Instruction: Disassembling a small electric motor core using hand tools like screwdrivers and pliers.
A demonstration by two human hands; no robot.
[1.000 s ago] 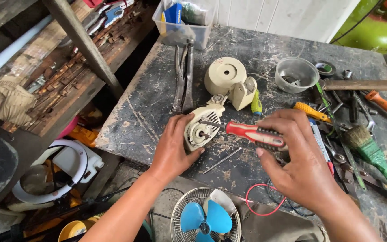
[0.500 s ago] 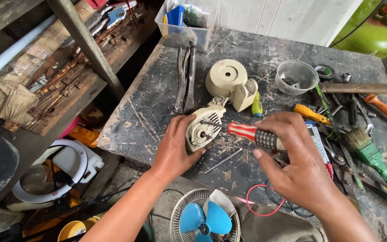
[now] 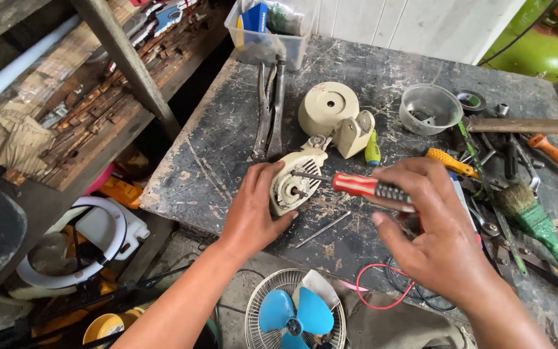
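Screwdriver (image 3: 364, 187) tip's now moved onto the motor housing (image 3: 295, 183) w/ right hand (image 3: 434, 226) gripping the handle, left hand (image 3: 253, 210) clamped round it on the bench (image 3: 214, 148), so prob undoing a screw.

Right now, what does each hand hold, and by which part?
The right hand holds a red screwdriver by its handle. The left hand grips the cream motor housing by its left side, on the workbench.

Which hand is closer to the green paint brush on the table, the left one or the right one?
Right. The right hand, holding the red screwdriver, is just left of the green paint brush without touching it. The left hand is further away, on the cream motor housing.
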